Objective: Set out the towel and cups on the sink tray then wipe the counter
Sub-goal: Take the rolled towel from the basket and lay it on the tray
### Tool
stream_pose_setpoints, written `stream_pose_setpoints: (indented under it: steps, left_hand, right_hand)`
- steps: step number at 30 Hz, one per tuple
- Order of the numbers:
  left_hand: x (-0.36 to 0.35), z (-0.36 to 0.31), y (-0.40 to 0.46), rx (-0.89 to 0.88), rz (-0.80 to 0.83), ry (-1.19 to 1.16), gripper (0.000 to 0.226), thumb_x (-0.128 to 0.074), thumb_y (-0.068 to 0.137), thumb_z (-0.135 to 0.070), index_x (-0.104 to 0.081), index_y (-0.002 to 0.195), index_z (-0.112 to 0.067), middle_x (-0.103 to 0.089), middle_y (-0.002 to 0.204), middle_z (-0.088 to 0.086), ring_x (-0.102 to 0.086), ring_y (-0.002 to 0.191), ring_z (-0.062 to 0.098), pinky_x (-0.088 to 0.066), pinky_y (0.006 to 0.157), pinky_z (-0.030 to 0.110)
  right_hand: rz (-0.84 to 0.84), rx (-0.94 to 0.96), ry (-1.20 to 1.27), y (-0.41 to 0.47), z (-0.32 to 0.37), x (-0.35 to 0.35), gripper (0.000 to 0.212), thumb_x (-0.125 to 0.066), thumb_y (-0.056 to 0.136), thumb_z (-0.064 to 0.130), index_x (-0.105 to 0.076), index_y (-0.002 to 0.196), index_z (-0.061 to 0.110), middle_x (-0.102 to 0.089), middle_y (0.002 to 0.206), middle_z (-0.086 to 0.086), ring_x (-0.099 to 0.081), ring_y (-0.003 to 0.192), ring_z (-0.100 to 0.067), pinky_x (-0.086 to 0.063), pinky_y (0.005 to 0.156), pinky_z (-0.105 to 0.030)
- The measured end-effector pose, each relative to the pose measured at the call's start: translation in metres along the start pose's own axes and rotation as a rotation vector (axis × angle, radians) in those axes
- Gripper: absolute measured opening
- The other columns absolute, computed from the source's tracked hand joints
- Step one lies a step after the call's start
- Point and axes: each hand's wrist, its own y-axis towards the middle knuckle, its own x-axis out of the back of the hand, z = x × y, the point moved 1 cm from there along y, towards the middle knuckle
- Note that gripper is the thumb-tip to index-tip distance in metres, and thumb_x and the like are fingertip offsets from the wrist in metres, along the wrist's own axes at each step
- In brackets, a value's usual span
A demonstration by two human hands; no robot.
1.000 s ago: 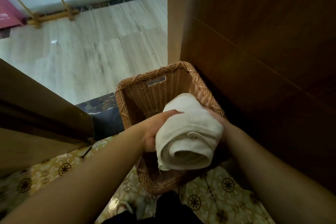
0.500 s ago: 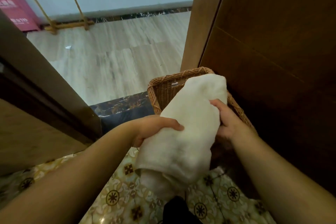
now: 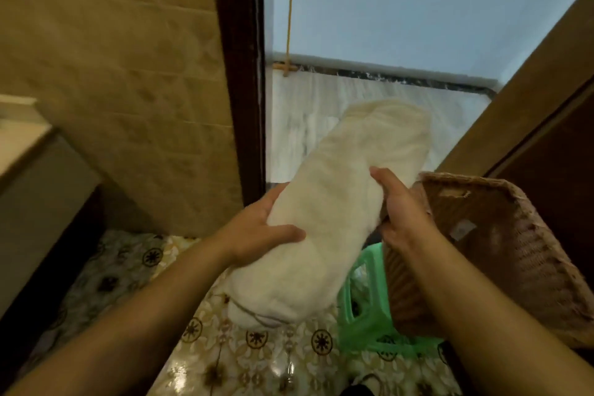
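Observation:
A rolled white towel [image 3: 337, 209] is held up in the air in front of me, slanting from lower left to upper right. My left hand [image 3: 257, 231] grips its lower left side with the thumb across the roll. My right hand [image 3: 398, 212] presses on its right side, fingers against the cloth. The towel is clear of the wicker basket [image 3: 501, 254], which sits to the right on a green plastic stool [image 3: 363, 318]. No cups or sink tray are in view.
A dark wooden door frame [image 3: 241, 74] stands just behind the towel, with a tiled wall left of it. A counter edge [image 3: 22, 145] shows at far left. A wooden door panel [image 3: 530, 100] fills the right. The floor has patterned tiles [image 3: 225, 347].
Both hands have lifted the towel out of the basket and carried it up and leftward. My view has swung left, bringing the tiled wall, counter edge and green stool into sight.

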Motion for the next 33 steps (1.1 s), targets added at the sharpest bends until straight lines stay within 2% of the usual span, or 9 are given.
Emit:
stream_pose_setpoints:
  steps: [3,7,10,13,18,22,25,28,33]
  left_hand:
    - [0.057,0.037,-0.059,0.016,-0.146,-0.045,0.079,-0.077,0.073,-0.052,-0.032,0.137,-0.064,-0.050,0.130,-0.031,-0.051,0.115,-0.003,-0.046,0.084,0.023]
    - [0.118,0.081,-0.143,0.082,-0.360,-0.070,0.077,-0.076,0.065,-0.063,-0.034,0.130,-0.070,-0.046,0.128,-0.043,-0.046,0.112,-0.020,-0.040,0.083,0.011]
    - [0.150,0.110,-0.199,0.157,-0.519,-0.089,0.076,-0.076,0.066,-0.064,-0.034,0.129,-0.072,-0.050,0.125,-0.043,-0.050,0.115,-0.011,-0.043,0.088,0.021]
    - [0.175,0.136,-0.245,0.216,-0.686,-0.106,0.080,-0.077,0.066,-0.062,-0.036,0.134,-0.065,-0.053,0.132,-0.029,-0.053,0.121,0.004,-0.045,0.100,0.038]
    - [0.219,0.170,-0.283,0.309,-0.910,-0.105,0.075,-0.074,0.067,-0.062,-0.027,0.122,-0.080,-0.049,0.137,-0.024,-0.052,0.121,0.005,-0.044,0.101,0.037]
    - [0.272,0.193,-0.276,0.338,-1.029,-0.125,0.073,-0.074,0.069,-0.063,-0.024,0.119,-0.082,-0.047,0.137,-0.028,-0.050,0.120,0.002,-0.040,0.102,0.035]
    - [0.320,0.203,-0.257,0.345,-1.087,-0.142,0.070,-0.072,0.072,-0.070,-0.021,0.117,-0.086,-0.042,0.132,-0.038,-0.048,0.115,-0.008,-0.039,0.097,0.029]
    - [0.368,0.214,-0.235,0.350,-1.169,-0.197,0.079,-0.074,0.076,-0.062,-0.029,0.142,-0.060,-0.048,0.139,-0.026,-0.050,0.121,-0.002,-0.043,0.105,0.038]
    - [0.444,0.232,-0.202,0.396,-1.258,-0.238,0.083,-0.071,0.079,-0.058,-0.029,0.148,-0.041,-0.050,0.139,-0.013,-0.052,0.121,0.011,-0.041,0.108,0.045]
  right_hand:
    - [0.180,-0.028,-0.072,-0.018,-0.035,-0.080,0.054,-0.086,0.075,0.027,-0.064,0.124,0.024,-0.076,0.112,-0.004,-0.074,0.098,-0.026,-0.062,0.072,-0.043]
    - [0.398,-0.064,-0.188,-0.051,-0.083,-0.183,0.065,-0.088,0.071,0.037,-0.061,0.131,0.029,-0.074,0.119,0.002,-0.070,0.106,-0.025,-0.061,0.081,-0.045]
    - [0.555,-0.124,-0.275,-0.075,-0.115,-0.255,0.063,-0.088,0.071,0.039,-0.062,0.128,0.033,-0.075,0.115,0.005,-0.070,0.101,-0.023,-0.061,0.068,-0.039]
    - [0.746,-0.166,-0.319,-0.099,-0.142,-0.322,0.049,-0.087,0.073,0.034,-0.066,0.118,0.035,-0.078,0.104,0.009,-0.075,0.089,-0.018,-0.061,0.059,-0.033]
    - [0.929,-0.190,-0.433,-0.122,-0.182,-0.434,0.058,-0.086,0.072,0.036,-0.064,0.125,0.026,-0.075,0.115,-0.001,-0.071,0.100,-0.028,-0.061,0.080,-0.046]
    - [1.019,-0.222,-0.480,-0.111,-0.209,-0.529,0.059,-0.085,0.073,0.036,-0.062,0.125,0.020,-0.073,0.111,-0.006,-0.067,0.067,-0.014,-0.052,0.046,-0.025]
    - [1.103,-0.246,-0.523,-0.092,-0.224,-0.606,0.061,-0.087,0.071,0.035,-0.061,0.125,0.024,-0.073,0.114,-0.002,-0.071,0.091,-0.023,-0.059,0.058,-0.034]
    - [1.168,-0.238,-0.594,-0.076,-0.231,-0.679,0.069,-0.088,0.063,0.039,-0.060,0.126,0.027,-0.072,0.114,-0.001,-0.069,0.102,-0.028,-0.060,0.083,-0.047]
    - [1.247,-0.233,-0.681,-0.056,-0.243,-0.784,0.081,-0.087,0.054,0.042,-0.061,0.129,0.027,-0.073,0.114,-0.005,-0.070,0.101,-0.033,-0.058,0.085,-0.053]
